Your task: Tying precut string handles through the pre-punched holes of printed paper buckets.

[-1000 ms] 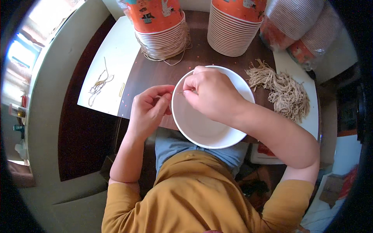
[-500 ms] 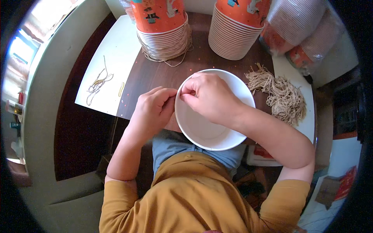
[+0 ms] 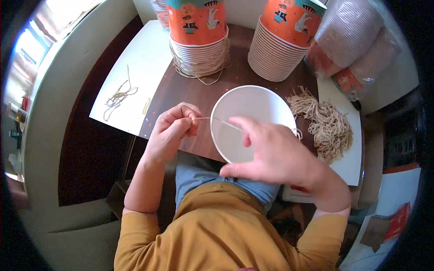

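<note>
A white paper bucket (image 3: 253, 97) stands tilted with its mouth toward me, at the table's near edge. My left hand (image 3: 174, 128) is closed in a pinch on a thin beige string (image 3: 204, 118), just left of the bucket's rim. The string crosses the rim and runs inside toward my right hand (image 3: 275, 151). That hand hovers over the bucket's mouth, slightly blurred, thumb and index finger spread apart; its other fingers are partly hidden. A short loop of pale cord (image 3: 297, 133) shows at the bucket's right rim.
Two stacks of orange printed buckets stand behind: the left stack (image 3: 197, 22) has string round its base, the right stack (image 3: 280, 47) does not. A heap of beige strings (image 3: 327, 124) lies right. Plastic-wrapped buckets (image 3: 348, 36) are at far right, loose strings (image 3: 118, 97) at left.
My right hand has left the rim, moved right and toward me, and its fingers have spread. My left hand has drawn slightly left, and a taut string now shows between it and the rim.
</note>
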`<state>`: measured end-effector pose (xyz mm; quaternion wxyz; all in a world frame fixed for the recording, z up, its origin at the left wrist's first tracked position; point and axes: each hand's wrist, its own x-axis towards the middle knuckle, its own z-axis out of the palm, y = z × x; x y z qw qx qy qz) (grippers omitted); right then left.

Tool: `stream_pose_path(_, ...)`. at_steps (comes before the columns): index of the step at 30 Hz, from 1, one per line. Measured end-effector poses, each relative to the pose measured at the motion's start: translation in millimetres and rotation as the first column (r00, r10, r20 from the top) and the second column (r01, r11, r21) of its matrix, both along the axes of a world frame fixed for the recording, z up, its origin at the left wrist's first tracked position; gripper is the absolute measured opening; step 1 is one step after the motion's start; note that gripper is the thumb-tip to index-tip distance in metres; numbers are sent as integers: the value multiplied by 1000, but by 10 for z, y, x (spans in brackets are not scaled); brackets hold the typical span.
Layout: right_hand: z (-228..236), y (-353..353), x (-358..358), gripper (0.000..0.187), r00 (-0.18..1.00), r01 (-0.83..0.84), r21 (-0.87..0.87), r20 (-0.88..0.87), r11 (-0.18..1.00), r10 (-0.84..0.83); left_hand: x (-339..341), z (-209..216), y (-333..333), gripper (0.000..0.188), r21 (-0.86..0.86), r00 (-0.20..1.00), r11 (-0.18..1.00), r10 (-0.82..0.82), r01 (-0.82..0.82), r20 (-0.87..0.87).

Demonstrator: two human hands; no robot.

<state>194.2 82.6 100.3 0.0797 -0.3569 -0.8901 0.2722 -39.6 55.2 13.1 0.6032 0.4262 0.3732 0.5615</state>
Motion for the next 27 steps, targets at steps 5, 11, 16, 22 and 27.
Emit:
stream_pose_path(5, -110, -31, 87, 33, 979, -192, 185, 111, 964, 173, 110, 70, -23, 14, 24, 982, 992, -130, 128, 139)
stream_pose_path(11, 8, 154, 171, 18, 967, -253, 202, 61, 946, 246, 235, 57, -101, 19, 47, 996, 994, -94, 94, -7)
stream_pose_path(16, 135, 159, 28, 14, 925, -336, 245, -95, 909, 368, 383, 223, -89, 20, 416, 813, 901, 152, 120, -562)
stream_pose_path(22, 122, 536, -281, 16, 946, -122, 503, -203, 856, 254, 324, 168, -154, 10, 363, 827, 927, 127, 98, -547)
stream_pose_path(27, 179, 305, -114, 22, 946, 115, 773, -277, 624, 168, 235, 81, -182, 8, 107, 977, 989, -84, 106, -197)
